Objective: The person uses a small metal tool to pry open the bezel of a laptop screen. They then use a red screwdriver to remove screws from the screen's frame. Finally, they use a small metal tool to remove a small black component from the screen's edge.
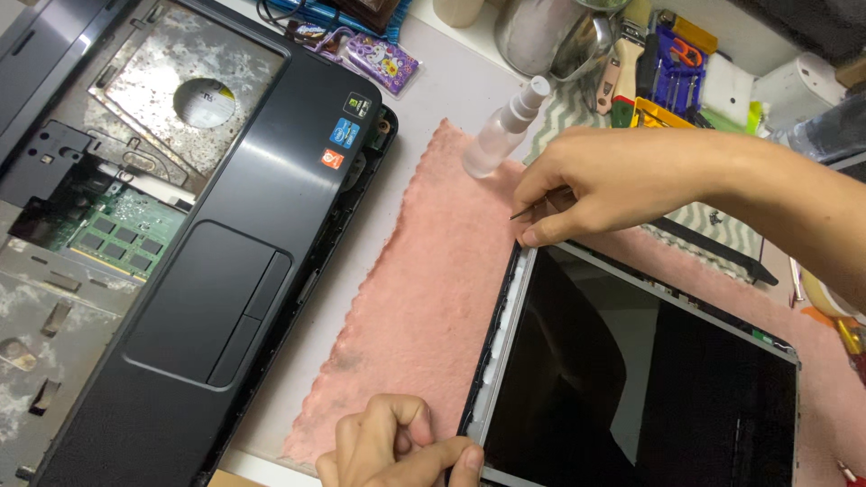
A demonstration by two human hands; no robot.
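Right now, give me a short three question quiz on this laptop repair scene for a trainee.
1. True or false: the right hand pinches a thin tool at the screen panel corner.
2. What lies under the screen panel: A, pink cloth; B, newspaper; C, bare metal?
3. What does the left hand touch?

Key: 1 true. 2 A. 3 The panel's near left corner.
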